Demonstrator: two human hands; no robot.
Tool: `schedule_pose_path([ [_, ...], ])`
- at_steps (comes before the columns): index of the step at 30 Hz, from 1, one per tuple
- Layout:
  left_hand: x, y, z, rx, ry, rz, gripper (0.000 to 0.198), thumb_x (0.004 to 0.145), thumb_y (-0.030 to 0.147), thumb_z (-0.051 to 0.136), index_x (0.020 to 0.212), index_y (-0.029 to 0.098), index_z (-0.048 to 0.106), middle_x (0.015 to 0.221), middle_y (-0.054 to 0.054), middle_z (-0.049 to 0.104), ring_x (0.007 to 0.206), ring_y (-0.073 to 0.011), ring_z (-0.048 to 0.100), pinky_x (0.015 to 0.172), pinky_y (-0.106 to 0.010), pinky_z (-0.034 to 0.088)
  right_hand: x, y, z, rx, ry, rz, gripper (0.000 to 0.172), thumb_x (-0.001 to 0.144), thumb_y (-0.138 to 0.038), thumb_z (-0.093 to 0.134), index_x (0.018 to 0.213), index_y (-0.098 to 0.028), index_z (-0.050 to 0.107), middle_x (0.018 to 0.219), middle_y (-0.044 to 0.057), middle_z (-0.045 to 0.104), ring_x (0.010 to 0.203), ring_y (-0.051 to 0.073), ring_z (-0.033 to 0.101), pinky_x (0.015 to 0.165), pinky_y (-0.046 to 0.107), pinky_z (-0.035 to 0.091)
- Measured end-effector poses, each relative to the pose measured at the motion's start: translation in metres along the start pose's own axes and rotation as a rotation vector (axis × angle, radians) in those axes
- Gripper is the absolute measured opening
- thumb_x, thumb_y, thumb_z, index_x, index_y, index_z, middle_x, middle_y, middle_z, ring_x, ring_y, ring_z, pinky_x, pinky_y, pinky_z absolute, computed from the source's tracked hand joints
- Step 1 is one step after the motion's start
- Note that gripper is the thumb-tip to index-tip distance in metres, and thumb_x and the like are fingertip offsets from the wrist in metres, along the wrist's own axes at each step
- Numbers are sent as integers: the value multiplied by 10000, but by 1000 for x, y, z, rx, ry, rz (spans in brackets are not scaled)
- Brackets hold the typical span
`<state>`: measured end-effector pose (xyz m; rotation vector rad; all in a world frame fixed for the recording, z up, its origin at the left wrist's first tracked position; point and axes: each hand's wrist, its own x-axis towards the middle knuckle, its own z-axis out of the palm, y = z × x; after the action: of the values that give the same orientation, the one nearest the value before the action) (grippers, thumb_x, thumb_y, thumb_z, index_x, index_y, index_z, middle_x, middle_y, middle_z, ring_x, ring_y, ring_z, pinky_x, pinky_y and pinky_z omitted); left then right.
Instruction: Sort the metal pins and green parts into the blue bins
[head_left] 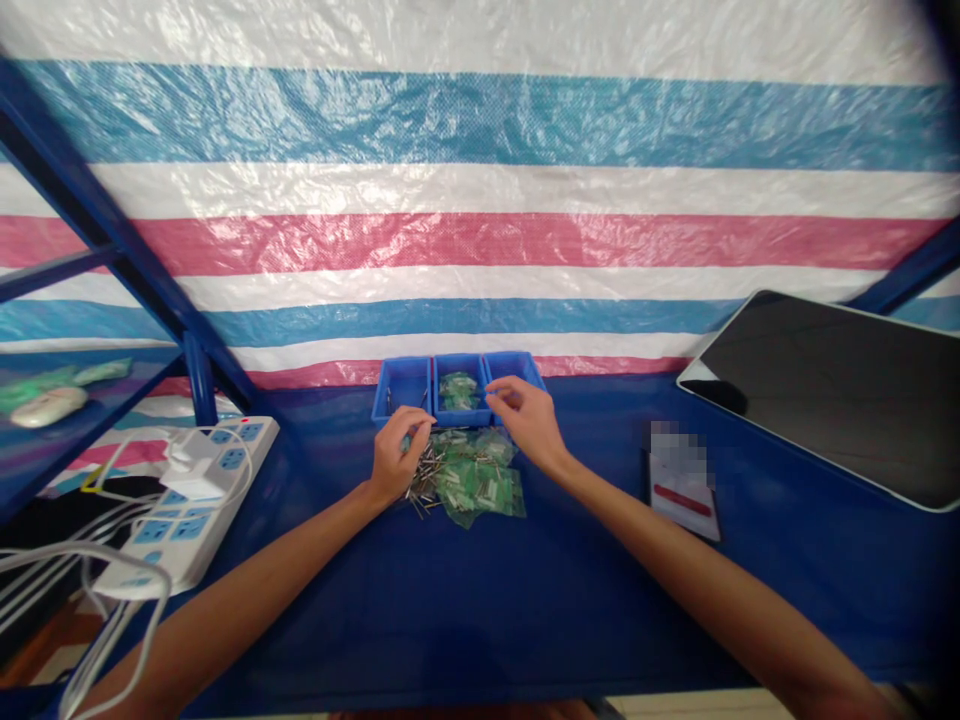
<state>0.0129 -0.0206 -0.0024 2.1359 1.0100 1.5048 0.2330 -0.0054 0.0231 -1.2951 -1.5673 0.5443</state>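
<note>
My left hand point(399, 450) is closed, thumb and fingers pinched together, at the front of the left blue bin point(391, 372). What it holds, if anything, is too small to make out. Beside and under it lies a loose pile of screw-like metal pins point(426, 480). Small green-tinted plastic bags point(480, 488) are heaped to the right of the pins. My right hand point(529, 418) is also pinched, its fingertips over the front of the right blue bin point(517, 360); whatever is between them is unclear. The middle blue bin point(459, 362) holds similar green bags point(459, 390).
A white power strip point(247, 450) with plugs and cables lies at the left. A phone point(679, 500) rests right of my right forearm, and a large dark-screened device point(840, 390) is at the far right. Striped sheeting point(480, 240) hangs behind the blue tabletop point(465, 610).
</note>
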Motion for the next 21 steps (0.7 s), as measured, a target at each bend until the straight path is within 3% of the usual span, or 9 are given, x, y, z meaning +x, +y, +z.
schedule_pose_path([
  [4,-1,-1,1,-10,1,-16,174,896,271,492,912,159,624,915,-70,610,794,-143,589,698,-269,485,-2,-12,-10,-613,-362,-122,134,746,-204,595,844,-194,686,684,46,664,681,203,627,633,283,448],
  [7,-1,-1,1,-12,1,-20,183,896,281,491,907,158,627,900,-70,614,773,-140,589,685,-268,486,-8,-17,-11,-861,-481,-159,158,765,-152,571,878,-162,680,790,129,687,753,253,655,649,307,452],
  [10,-1,-1,1,-16,-6,-21,189,898,287,488,906,159,627,883,-67,615,754,-137,585,668,-263,486,-11,-17,-8,-944,-526,-175,162,798,-94,520,864,-133,663,829,166,683,765,255,665,671,309,451],
  [15,0,0,1,-11,-10,-8,178,897,268,489,907,159,629,883,-63,614,750,-131,585,669,-255,485,-12,-20,-6,-890,-428,-232,178,862,-125,467,875,-150,643,843,128,676,753,216,647,651,278,425],
  [21,2,3,0,62,-45,34,240,855,308,568,1046,178,633,970,-71,609,731,-119,577,662,-253,497,-15,-31,-4,-367,-161,-344,151,883,-284,519,853,-188,631,674,13,588,629,148,547,611,255,391],
])
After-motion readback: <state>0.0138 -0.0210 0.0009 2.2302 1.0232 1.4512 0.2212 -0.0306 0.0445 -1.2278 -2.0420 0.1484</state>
